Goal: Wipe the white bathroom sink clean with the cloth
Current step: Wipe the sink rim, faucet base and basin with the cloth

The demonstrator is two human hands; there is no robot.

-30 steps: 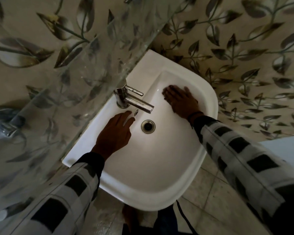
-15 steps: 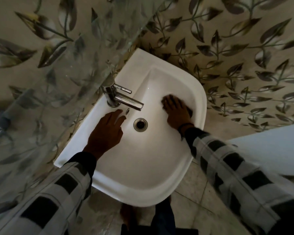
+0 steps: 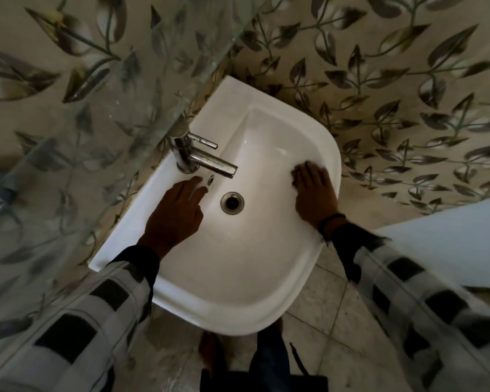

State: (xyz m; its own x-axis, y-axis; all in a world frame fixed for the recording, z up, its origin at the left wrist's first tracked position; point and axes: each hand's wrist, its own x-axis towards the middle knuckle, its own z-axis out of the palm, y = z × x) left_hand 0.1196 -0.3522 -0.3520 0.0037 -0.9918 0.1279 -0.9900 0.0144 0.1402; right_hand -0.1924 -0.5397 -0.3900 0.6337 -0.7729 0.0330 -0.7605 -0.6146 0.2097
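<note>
The white sink (image 3: 238,321) fills the middle of the view, with its drain (image 3: 232,203) at the basin's centre. My right hand (image 3: 314,193) lies flat on the basin's right inner wall near the rim, fingers straight. A small dark edge of the cloth (image 3: 295,173) shows under its fingertips; the rest is hidden by the hand. My left hand (image 3: 176,213) rests on the basin's left slope, fingers straight, tips next to the overflow hole (image 3: 210,180) below the tap.
A chrome tap (image 3: 207,161) juts over the basin from the left ledge. A glass panel (image 3: 96,137) stands close on the left. The leaf-patterned wall (image 3: 408,108) is behind, a white fixture (image 3: 450,244) to the right, floor tiles (image 3: 337,335) below.
My right hand has slid along the basin's right wall, from the far side toward the rim nearer me. The left hand has stayed by the overflow hole.
</note>
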